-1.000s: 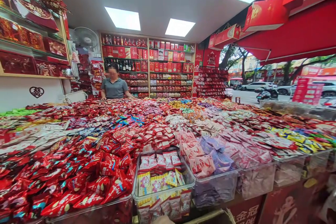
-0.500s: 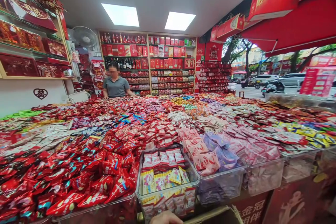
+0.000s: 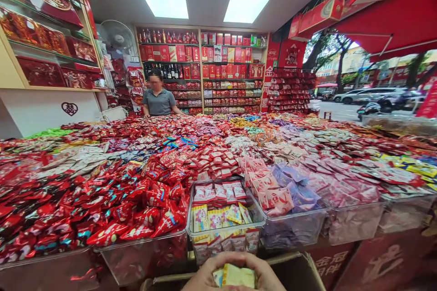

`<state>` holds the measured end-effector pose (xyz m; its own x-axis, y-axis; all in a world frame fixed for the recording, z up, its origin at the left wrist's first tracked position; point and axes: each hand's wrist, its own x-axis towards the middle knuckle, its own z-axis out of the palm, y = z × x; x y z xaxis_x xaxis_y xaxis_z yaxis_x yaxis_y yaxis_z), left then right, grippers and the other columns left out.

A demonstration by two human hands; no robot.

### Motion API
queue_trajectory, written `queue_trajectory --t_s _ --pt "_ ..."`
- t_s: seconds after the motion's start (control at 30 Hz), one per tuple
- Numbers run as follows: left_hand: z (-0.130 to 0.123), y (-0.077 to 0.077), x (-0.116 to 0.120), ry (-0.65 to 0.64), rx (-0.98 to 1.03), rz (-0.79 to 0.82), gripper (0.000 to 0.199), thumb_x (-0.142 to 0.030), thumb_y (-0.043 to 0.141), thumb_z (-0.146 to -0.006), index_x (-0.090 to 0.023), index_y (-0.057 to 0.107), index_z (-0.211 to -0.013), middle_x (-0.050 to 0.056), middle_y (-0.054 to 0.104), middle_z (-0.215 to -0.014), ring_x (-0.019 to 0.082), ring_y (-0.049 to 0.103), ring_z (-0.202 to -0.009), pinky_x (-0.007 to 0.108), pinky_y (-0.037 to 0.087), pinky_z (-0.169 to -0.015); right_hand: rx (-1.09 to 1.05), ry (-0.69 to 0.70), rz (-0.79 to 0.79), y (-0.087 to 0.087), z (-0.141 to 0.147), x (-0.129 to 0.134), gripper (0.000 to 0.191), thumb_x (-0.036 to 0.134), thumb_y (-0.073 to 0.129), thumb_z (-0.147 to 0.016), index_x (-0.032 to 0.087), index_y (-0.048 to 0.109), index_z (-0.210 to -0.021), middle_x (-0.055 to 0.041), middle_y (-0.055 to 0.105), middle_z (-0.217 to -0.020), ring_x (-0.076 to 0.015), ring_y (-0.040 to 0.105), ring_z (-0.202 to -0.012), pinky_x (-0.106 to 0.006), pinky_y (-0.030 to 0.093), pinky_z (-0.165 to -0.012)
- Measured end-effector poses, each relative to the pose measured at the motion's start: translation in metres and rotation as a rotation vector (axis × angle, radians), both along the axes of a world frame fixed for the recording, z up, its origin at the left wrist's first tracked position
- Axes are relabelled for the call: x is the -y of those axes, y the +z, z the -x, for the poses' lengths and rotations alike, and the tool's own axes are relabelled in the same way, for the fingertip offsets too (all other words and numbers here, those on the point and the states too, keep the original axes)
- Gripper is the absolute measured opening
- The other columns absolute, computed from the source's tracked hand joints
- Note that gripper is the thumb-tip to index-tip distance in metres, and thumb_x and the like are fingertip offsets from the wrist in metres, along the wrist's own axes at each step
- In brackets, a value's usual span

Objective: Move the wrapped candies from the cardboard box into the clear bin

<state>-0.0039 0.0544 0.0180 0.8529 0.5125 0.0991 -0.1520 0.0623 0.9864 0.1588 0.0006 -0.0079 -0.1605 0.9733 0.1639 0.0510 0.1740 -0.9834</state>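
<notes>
At the bottom centre, my left hand (image 3: pixel 204 276) and my right hand (image 3: pixel 264 274) are cupped together around several small yellow-wrapped candy packets (image 3: pixel 239 276). Their fingers meet over the top of the bunch. Beneath and around them is an open cardboard box (image 3: pixel 312 269), its inside mostly hidden. Just beyond my hands stands a clear plastic bin (image 3: pixel 190 229). Its front half holds yellow-and-white candy packets (image 3: pixel 215 219); red-and-white packets (image 3: pixel 220 192) lie in its back half.
Heaped red candy packets (image 3: pixel 136 218) fill bins on the left. Pink packets (image 3: pixel 276 200) and purple packets (image 3: pixel 302 198) are on the right. Across the display stands a person (image 3: pixel 159 100) in a grey shirt, before shelves (image 3: pixel 201 68) of boxes and bottles.
Both hands have come up into view with yellow candy packets between them; before, only part of one hand showed at the bottom edge. The view has shifted, and more of the cardboard box shows.
</notes>
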Motion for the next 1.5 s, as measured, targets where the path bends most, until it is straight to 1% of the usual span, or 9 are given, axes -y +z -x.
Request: queue_trajectory --t_s 0.2,0.37,0.53,0.73,0.9,1.03,1.23,1.37,1.5 --pt "-0.008 0.002 0.009 0.106 -0.031 -0.004 0.029 -0.031 0.058 -0.074 -0.023 0.056 -0.102 0.003 0.06 -0.102 0.02 0.054 -0.093 0.032 0.039 -0.081 0.024 -0.085 -0.082 -0.002 0.0 0.01 0.032 0.041 0.06 -0.067 0.019 0.055 -0.09 -0.0039 0.06 -0.081 -0.0179 0.055 -0.073 -0.025 0.043 -0.063" --pt "-0.014 0.004 0.011 0.283 -0.079 -0.054 0.026 -0.031 0.058 -0.074 -0.021 0.057 -0.098 0.002 0.059 -0.091 0.016 0.054 -0.082 0.026 0.041 -0.073 -0.209 -0.148 0.08 -0.002 0.002 0.021 0.03 0.043 0.051 -0.075 0.019 0.049 -0.092 -0.0001 0.056 -0.068 -0.009 0.05 -0.046 -0.019 0.037 -0.042" --pt "-0.018 0.006 0.011 0.494 -0.055 -0.061 0.022 -0.028 0.061 -0.071 -0.018 0.057 -0.09 0.001 0.058 -0.085 0.013 0.053 -0.073 0.021 0.041 -0.065 -0.397 -0.349 0.126 0.007 -0.001 0.019 0.036 0.038 0.063 -0.067 0.018 0.046 -0.092 -0.0008 0.059 -0.069 -0.0098 0.055 -0.047 -0.017 0.034 -0.038" --pt "-0.022 0.006 0.014 0.588 -0.051 -0.055 0.021 -0.026 0.063 -0.068 -0.017 0.058 -0.086 0.0 0.058 -0.08 0.011 0.052 -0.066 0.019 0.041 -0.06 -0.484 -0.431 0.157 0.009 -0.006 0.016 0.028 0.036 0.065 -0.066 0.017 0.047 -0.073 0.0029 0.057 -0.056 -0.0087 0.054 -0.042 -0.014 0.034 -0.035" --pt "-0.023 0.005 0.014 0.559 -0.011 0.017 0.025 -0.027 0.062 -0.069 -0.019 0.055 -0.092 0.001 0.06 -0.083 0.014 0.057 -0.07 0.023 0.044 -0.065 -0.422 -0.383 0.044 0.009 -0.01 0.02 0.018 0.029 0.061 -0.071 0.018 0.053 -0.082 -0.001 0.061 -0.07 -0.0121 0.058 -0.055 -0.021 0.046 -0.048" --pt "-0.022 0.003 0.013 0.453 0.035 0.075 0.036 -0.028 0.062 -0.069 -0.021 0.049 -0.102 0.004 0.06 -0.096 0.017 0.06 -0.075 0.027 0.046 -0.067 -0.227 -0.435 -0.274 0.013 -0.018 0.025 0.006 0.017 0.058 -0.072 0.021 0.059 -0.077 -0.0049 0.06 -0.09 -0.0183 0.056 -0.086 -0.032 0.046 -0.075" --pt "-0.021 0.003 0.013 0.493 0.065 0.055 0.033 -0.027 0.065 -0.067 -0.02 0.053 -0.097 0.001 0.06 -0.09 0.015 0.056 -0.079 0.023 0.043 -0.07 0.113 -0.305 -0.523 0.011 -0.013 0.029 0.024 0.007 0.05 -0.073 0.024 0.061 -0.086 -0.0074 0.049 -0.11 -0.019 0.052 -0.095 -0.034 0.044 -0.079" --pt "-0.021 0.002 0.015 0.555 -0.023 -0.013 0.032 -0.023 0.063 -0.068 -0.02 0.053 -0.098 0.002 0.058 -0.094 0.015 0.054 -0.081 0.023 0.043 -0.071 0.117 -0.288 -0.463 0.011 -0.01 0.033 0.022 0.009 0.048 -0.074 0.023 0.061 -0.084 -0.0073 0.049 -0.111 -0.0203 0.048 -0.102 -0.035 0.04 -0.085" --pt "-0.022 0.003 0.017 0.591 -0.105 -0.122 0.031 -0.022 0.06 -0.069 -0.019 0.052 -0.099 0.003 0.058 -0.095 0.017 0.054 -0.084 0.026 0.043 -0.073 -0.182 -0.366 -0.155 0.01 -0.011 0.033 0.015 0.023 0.05 -0.077 0.024 0.058 -0.09 -0.0065 0.055 -0.106 -0.0205 0.051 -0.099 -0.034 0.041 -0.084"
